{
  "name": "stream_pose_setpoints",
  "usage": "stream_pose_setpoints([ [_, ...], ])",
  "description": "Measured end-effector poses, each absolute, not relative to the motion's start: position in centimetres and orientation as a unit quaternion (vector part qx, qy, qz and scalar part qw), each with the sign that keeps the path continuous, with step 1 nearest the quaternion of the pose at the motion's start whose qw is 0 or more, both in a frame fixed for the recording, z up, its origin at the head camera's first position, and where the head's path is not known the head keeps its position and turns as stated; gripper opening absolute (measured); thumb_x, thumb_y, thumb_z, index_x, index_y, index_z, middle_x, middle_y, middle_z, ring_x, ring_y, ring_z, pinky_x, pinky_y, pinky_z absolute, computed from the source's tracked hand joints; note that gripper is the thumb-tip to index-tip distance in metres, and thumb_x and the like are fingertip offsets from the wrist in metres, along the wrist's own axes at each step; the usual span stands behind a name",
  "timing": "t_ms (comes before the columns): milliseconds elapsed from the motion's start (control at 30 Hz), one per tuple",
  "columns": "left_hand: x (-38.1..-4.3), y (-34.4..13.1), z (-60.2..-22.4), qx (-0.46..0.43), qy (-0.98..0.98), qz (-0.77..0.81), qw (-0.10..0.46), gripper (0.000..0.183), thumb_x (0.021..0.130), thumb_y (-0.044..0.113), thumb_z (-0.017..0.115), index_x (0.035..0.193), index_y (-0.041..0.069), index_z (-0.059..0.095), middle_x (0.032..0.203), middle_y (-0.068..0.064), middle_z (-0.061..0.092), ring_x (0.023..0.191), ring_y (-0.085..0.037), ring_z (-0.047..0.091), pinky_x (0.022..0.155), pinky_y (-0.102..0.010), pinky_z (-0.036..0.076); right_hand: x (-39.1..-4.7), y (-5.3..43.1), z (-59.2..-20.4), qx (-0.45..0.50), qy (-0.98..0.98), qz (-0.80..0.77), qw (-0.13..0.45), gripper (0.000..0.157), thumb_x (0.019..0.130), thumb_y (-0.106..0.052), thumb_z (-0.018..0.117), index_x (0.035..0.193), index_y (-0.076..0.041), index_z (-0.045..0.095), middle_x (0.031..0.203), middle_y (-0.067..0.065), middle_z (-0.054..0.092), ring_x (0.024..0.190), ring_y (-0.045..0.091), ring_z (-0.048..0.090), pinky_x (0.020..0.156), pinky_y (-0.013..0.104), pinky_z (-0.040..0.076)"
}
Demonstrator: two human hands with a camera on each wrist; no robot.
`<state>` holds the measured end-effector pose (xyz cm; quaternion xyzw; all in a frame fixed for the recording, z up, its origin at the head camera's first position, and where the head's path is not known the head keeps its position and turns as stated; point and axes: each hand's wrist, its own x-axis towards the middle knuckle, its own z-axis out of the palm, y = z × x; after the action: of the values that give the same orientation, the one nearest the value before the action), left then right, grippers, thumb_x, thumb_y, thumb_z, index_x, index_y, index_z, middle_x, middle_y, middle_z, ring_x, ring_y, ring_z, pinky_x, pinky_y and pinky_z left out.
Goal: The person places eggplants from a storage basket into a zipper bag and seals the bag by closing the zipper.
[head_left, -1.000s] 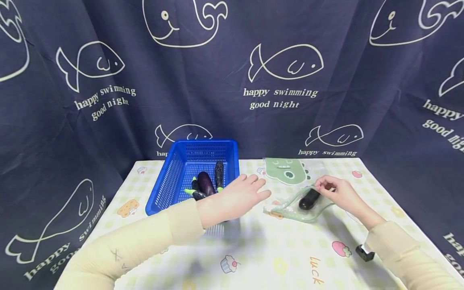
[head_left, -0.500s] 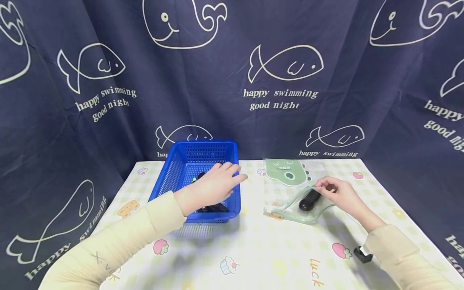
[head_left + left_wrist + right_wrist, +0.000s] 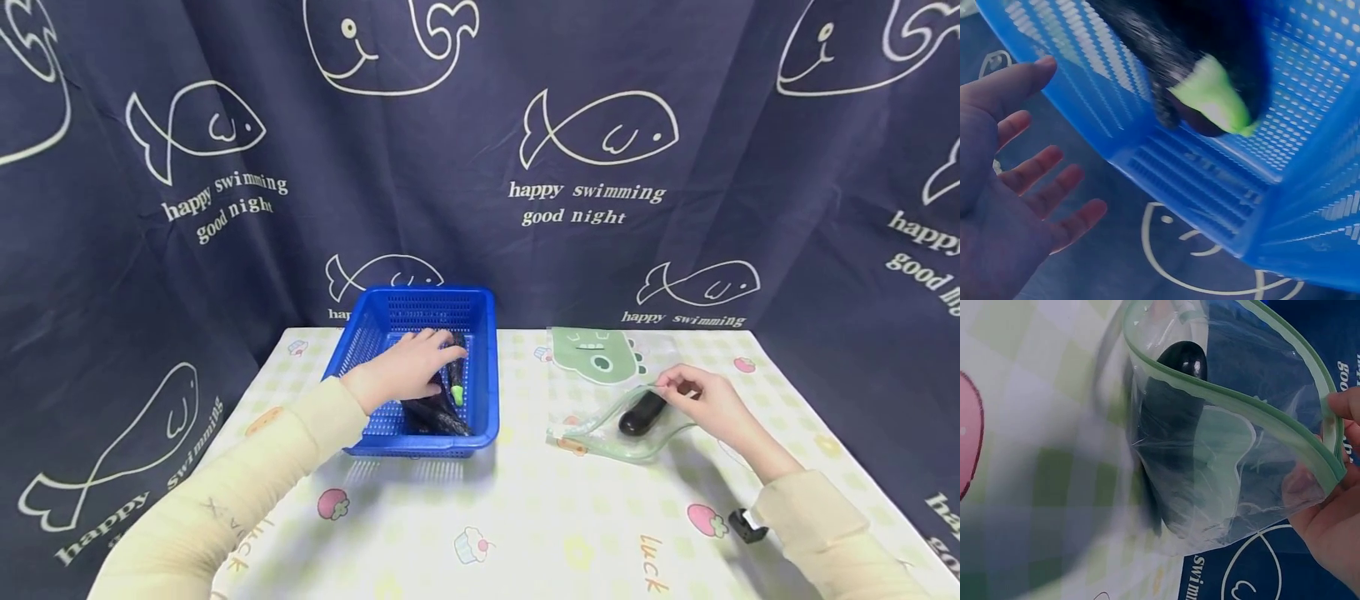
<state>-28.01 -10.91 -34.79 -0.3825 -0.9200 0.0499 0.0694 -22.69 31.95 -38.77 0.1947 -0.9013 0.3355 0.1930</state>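
My left hand [image 3: 408, 364] hovers inside the blue plastic basket [image 3: 487, 417], over several dark eggplants [image 3: 457, 371]. In the left wrist view that hand's fingers [image 3: 1035, 172] are spread with nothing between them, and an eggplant's bright green cap [image 3: 1213, 94] shows in the basket. On the right side of the table, my right hand [image 3: 705, 404] pinches the edge of a clear zip bag [image 3: 637, 454] with a green seal. The bag's mouth gapes, and a glossy dark eggplant [image 3: 1175, 412] lies inside it. Part of the basket's contents is hidden beneath my left hand.
The table wears a pale checked cloth [image 3: 577, 517] with cupcake and strawberry prints. A green cartoon figure [image 3: 596, 354] is printed on the clear plastic behind the bag's mouth. A dark blue curtain [image 3: 450, 167] with fish drawings hangs behind the table.
My left hand has moved left from the basket's right side to over the eggplants inside it. My right hand keeps its pinch on the zip bag, nearly still.
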Motion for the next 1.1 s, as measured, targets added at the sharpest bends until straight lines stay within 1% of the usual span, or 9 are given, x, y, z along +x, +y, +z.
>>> stream_pose_setpoints([
  [200,-29.5,-12.4,-35.4,-0.349,-0.936,0.029,0.02,0.058,0.074,0.027,0.071,0.126,0.024,0.046,0.124,-0.006,0.045,0.112,-0.026,0.042,0.088,-0.051,0.038,-23.6,33.2,-40.7,0.192,-0.905,0.336,0.179,0.012,0.077,-0.004,0.064,0.083,-0.014,0.061,0.07,-0.003,0.057,0.06,0.002,0.052,0.054,0.016,0.041],
  [367,-30.7,-13.3,-35.4,-0.327,-0.944,0.041,-0.012,0.061,0.07,0.024,0.074,0.125,0.021,0.048,0.125,-0.01,0.044,0.112,-0.031,0.042,0.087,-0.053,0.038,-23.9,33.3,-41.0,0.178,-0.904,0.348,0.175,0.008,0.079,-0.01,0.064,0.084,-0.016,0.062,0.072,-0.003,0.058,0.062,0.003,0.053,0.056,0.015,0.041],
  [500,-31.5,-13.5,-35.7,-0.316,-0.945,0.06,-0.055,0.059,0.069,0.027,0.074,0.122,0.022,0.049,0.127,-0.012,0.043,0.116,-0.037,0.04,0.089,-0.054,0.037,-23.9,33.4,-41.2,0.168,-0.905,0.352,0.172,0.008,0.08,-0.009,0.063,0.085,-0.016,0.062,0.073,-0.002,0.059,0.063,0.002,0.053,0.057,0.015,0.041],
  [567,-31.7,-13.5,-35.8,-0.321,-0.943,0.055,-0.071,0.054,0.071,0.029,0.073,0.119,0.022,0.051,0.126,-0.011,0.044,0.117,-0.036,0.041,0.09,-0.056,0.036,-23.9,33.4,-41.3,0.163,-0.905,0.354,0.172,0.008,0.08,-0.01,0.064,0.085,-0.016,0.062,0.073,-0.001,0.059,0.063,0.002,0.053,0.057,0.015,0.041],
  [667,-31.8,-13.5,-36.0,-0.344,-0.934,0.025,-0.097,0.048,0.074,0.034,0.069,0.116,0.02,0.053,0.121,-0.01,0.049,0.113,-0.032,0.045,0.092,-0.05,0.036,-23.8,33.4,-41.4,0.159,-0.904,0.359,0.171,0.006,0.08,-0.011,0.064,0.085,-0.015,0.062,0.075,0.0,0.059,0.063,0.003,0.053,0.057,0.016,0.041],
  [767,-31.6,-13.2,-36.0,-0.38,-0.915,-0.01,-0.133,0.046,0.073,0.036,0.07,0.111,0.016,0.055,0.11,-0.01,0.055,0.101,-0.024,0.051,0.088,-0.039,0.04,-23.8,33.4,-41.4,0.156,-0.902,0.363,0.173,0.006,0.08,-0.012,0.064,0.085,-0.014,0.062,0.077,-0.001,0.06,0.063,0.003,0.053,0.056,0.016,0.041],
  [933,-30.8,-12.6,-35.9,-0.388,-0.898,-0.026,-0.205,0.042,0.066,0.022,0.076,0.103,0.013,0.057,0.098,-0.008,0.058,0.085,-0.017,0.05,0.077,-0.032,0.043,-23.7,33.4,-41.5,0.15,-0.901,0.365,0.181,0.008,0.079,-0.009,0.064,0.085,-0.015,0.062,0.077,-0.008,0.061,0.062,0.003,0.053,0.055,0.016,0.041],
  [1000,-30.6,-12.4,-35.8,-0.38,-0.897,-0.019,-0.224,0.04,0.065,0.016,0.076,0.101,0.015,0.057,0.097,-0.006,0.057,0.084,-0.015,0.05,0.076,-0.032,0.043,-23.7,33.4,-41.6,0.148,-0.9,0.367,0.182,0.009,0.079,-0.007,0.064,0.085,-0.014,0.062,0.076,-0.008,0.061,0.062,0.003,0.054,0.055,0.017,0.042],
  [1100,-30.4,-12.3,-35.9,-0.381,-0.896,-0.002,-0.23,0.039,0.066,0.01,0.074,0.1,0.018,0.057,0.095,-0.004,0.057,0.082,-0.015,0.05,0.074,-0.031,0.044,-23.7,33.4,-41.7,0.149,-0.9,0.367,0.182,0.009,0.079,-0.006,0.064,0.085,-0.013,0.063,0.077,-0.001,0.062,0.062,0.003,0.054,0.054,0.017,0.042],
])
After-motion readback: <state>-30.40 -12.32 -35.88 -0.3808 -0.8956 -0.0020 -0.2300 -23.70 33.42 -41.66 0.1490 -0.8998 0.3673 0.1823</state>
